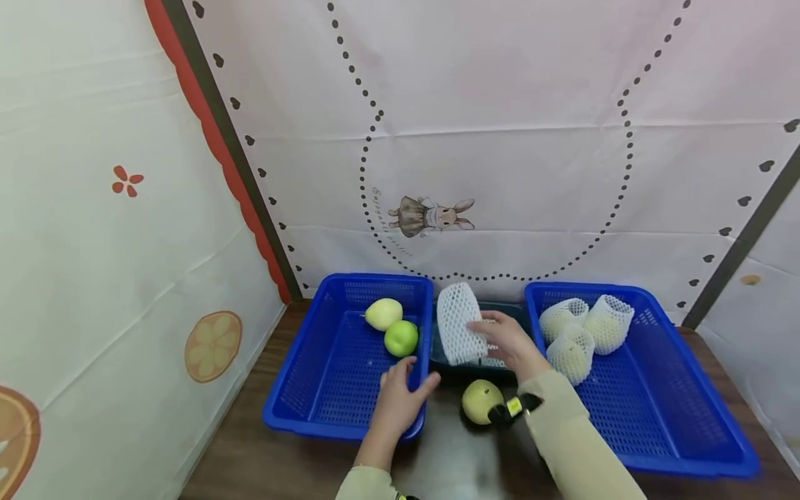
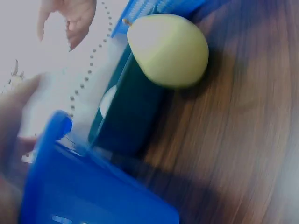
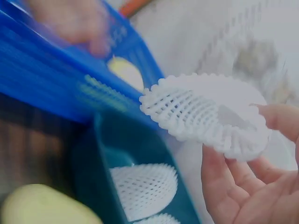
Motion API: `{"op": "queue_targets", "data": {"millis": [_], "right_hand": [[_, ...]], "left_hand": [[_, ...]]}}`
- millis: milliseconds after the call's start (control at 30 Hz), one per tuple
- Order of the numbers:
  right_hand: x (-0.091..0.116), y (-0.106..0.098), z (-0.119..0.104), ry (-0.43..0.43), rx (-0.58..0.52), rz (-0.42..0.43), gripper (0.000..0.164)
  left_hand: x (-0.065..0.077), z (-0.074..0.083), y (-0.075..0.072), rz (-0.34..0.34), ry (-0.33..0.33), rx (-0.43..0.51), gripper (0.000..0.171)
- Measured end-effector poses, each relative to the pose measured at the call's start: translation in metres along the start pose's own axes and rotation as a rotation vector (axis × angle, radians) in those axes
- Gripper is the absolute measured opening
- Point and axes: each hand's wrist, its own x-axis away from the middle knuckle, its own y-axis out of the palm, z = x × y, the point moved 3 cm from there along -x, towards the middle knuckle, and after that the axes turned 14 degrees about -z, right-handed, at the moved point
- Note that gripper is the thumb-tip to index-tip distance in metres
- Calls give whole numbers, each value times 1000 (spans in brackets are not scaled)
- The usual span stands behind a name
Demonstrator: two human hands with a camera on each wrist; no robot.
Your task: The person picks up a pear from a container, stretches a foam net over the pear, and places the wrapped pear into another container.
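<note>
My right hand (image 1: 511, 344) pinches a white foam fruit net (image 1: 458, 321) by its side, above the dark green bin. In the right wrist view the net's open mouth (image 3: 180, 109) faces the left basket, and its inside looks hollow. My left hand (image 1: 396, 399) hangs over the right rim of the left blue basket (image 1: 325, 406), thumb and fingers apart, holding nothing. Just beyond its fingertips lie a green apple (image 1: 401, 338) and a pale yellow pear (image 1: 383, 314). On the table in front of the bin is another pale yellow pear (image 1: 481, 401).
The dark green bin (image 3: 119, 135) stands between the baskets with white foam nets (image 3: 145, 189) inside. In the right blue basket (image 1: 700, 444), three fruits in foam nets (image 1: 571, 354) sit at the back left. A printed cloth (image 1: 500, 173) hangs behind the wooden table (image 1: 237, 444).
</note>
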Motion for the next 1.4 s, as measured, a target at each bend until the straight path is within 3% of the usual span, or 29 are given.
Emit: {"op": "queue_targets", "data": {"millis": [33, 100, 200, 300, 400, 533, 600, 700, 833, 900, 967, 1067, 1133, 1267, 1400], "right_hand": [[6, 5, 2, -20, 19, -23, 52], [18, 18, 6, -58, 43, -78, 51], [28, 35, 12, -76, 84, -120, 55], [31, 39, 18, -70, 108, -107, 62], [33, 30, 22, -73, 65, -58, 59], [39, 8, 22, -121, -16, 59, 39], [41, 3, 21, -148, -7, 103, 36], [44, 8, 18, -182, 64, 58, 40], [47, 24, 15, -292, 63, -8, 47], [49, 27, 14, -353, 19, 12, 51], [50, 25, 14, -399, -2, 64, 53], [50, 19, 21, -408, 11, 159, 49], [48, 16, 32, -389, 36, 200, 46], [41, 10, 66, -326, 85, 249, 43], [36, 7, 96, -275, 153, 240, 52]], "left_hand": [[0, 4, -1, 39, 39, 72, 71], [-2, 13, -3, 49, 116, 276, 65], [-7, 26, -3, -40, 131, 574, 69], [-9, 32, -2, -126, 114, 762, 69], [-7, 30, -5, -134, 103, 821, 59], [-6, 21, -15, -94, 109, 816, 46], [-7, 19, -15, -94, 118, 826, 45], [-8, 25, -4, -184, 161, 892, 55], [-10, 38, 18, -292, 234, 1058, 73], [-13, 40, 25, -267, 239, 1147, 74], [-17, 36, 25, -199, 222, 1234, 70], [-24, 25, 19, -94, 189, 1346, 61], [-27, 19, 14, -62, 184, 1416, 57], [-32, 10, 9, -59, 199, 1492, 60], [-33, 10, 9, -94, 214, 1506, 60]]}}
